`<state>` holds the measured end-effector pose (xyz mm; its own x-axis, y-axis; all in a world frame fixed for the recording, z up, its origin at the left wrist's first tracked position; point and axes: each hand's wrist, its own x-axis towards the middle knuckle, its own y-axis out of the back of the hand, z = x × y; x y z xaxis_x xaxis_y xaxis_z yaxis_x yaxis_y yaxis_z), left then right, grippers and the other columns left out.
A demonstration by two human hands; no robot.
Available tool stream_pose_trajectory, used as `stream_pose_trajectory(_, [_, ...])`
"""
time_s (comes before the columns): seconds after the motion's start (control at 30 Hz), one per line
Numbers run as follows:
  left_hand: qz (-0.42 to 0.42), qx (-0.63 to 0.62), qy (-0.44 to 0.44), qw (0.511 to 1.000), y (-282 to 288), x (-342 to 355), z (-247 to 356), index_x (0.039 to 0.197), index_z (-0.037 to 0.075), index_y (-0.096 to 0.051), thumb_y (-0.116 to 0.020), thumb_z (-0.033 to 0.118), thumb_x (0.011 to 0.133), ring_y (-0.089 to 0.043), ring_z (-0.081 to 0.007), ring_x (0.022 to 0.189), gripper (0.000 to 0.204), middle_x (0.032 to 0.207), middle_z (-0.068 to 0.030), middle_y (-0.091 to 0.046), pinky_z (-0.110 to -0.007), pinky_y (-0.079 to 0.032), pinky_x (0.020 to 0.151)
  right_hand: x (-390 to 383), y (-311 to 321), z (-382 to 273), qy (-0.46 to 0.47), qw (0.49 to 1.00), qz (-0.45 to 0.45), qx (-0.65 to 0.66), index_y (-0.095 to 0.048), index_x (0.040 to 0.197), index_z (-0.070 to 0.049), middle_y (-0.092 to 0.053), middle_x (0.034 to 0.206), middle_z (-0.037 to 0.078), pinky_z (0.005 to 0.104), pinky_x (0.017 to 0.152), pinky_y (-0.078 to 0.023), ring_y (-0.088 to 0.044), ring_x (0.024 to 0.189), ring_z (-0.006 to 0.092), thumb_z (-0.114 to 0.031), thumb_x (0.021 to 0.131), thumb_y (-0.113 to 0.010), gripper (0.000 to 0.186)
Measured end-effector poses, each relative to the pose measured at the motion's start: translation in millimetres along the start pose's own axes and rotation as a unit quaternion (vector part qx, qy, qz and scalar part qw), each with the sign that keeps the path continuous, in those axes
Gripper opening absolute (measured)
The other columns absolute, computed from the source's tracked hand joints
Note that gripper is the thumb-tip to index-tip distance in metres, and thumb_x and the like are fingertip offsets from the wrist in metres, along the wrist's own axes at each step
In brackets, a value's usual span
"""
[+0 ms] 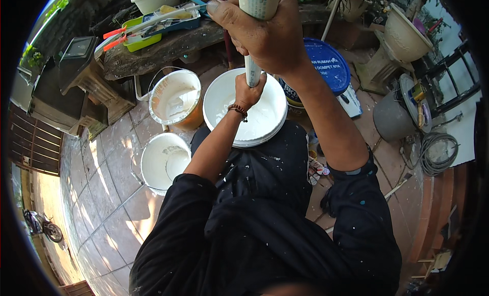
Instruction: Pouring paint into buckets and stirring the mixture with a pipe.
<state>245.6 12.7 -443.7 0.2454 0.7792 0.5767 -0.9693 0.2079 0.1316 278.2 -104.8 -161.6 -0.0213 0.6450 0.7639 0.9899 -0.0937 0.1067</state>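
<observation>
A pale, printed pipe (252,71) stands upright in a white bucket (213,124) between my knees. My right hand (270,36) wraps round its upper part, high and close to the view. Lower down, my left hand (249,91) grips the same pipe just above the bucket's mouth, fingers closed. White paint (262,113) coats the inside of the bucket. The pipe's lower end is hidden behind my left hand.
Left of the bucket are a stained pail (191,113) with white residue and a white pail (153,166). A blue lid (326,67) lies to the right. Painting tools and a green tray (135,41) rest on a wooden bench (153,55). A coiled hose (440,153) lies far right.
</observation>
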Motion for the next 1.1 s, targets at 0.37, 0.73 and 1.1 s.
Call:
stream_pose_trajectory(0.37, [0.025,-0.054,0.102,0.993,-5.0,-1.0,13.8,0.072,-0.006,-0.062,-0.072,0.030,0.085,-0.059,-0.0189,0.057,0.039,0.061,-0.0126,-0.062,-0.038,-0.049,0.057,15.8,0.8,7.5,-0.022,0.999,-0.026,-0.001,-0.069,0.084,0.001,-0.066,0.067,0.003,0.0295,0.055,-0.048,-0.064,0.061,0.0110,-0.016,0.089,-0.071,0.018])
stream_pose_trajectory(0.73, [-0.188,-0.187,0.193,0.945,-6.7,-17.3,49.7,0.065,0.005,-0.055,-0.071,0.026,0.087,-0.050,-0.0105,0.053,0.034,0.057,-0.0016,-0.055,-0.030,-0.042,0.053,39.9,-2.9,-6.0,0.019,0.978,0.138,-0.156,-0.067,0.076,0.005,-0.065,0.059,0.013,0.0364,0.053,-0.048,-0.070,0.058,0.0225,-0.019,0.091,-0.071,0.028])
stream_pose_trajectory(1.1, [-0.240,-0.060,0.206,0.947,51.1,-15.5,55.7,0.063,0.009,-0.047,-0.068,0.015,0.091,-0.044,-0.0078,0.049,0.036,0.056,0.0025,-0.046,-0.027,-0.037,0.049,29.7,0.5,-7.9,-0.046,0.974,0.201,-0.097,-0.066,0.075,0.002,-0.058,0.056,0.004,0.0313,0.049,-0.042,-0.056,0.053,0.0105,-0.022,0.096,-0.071,0.032])
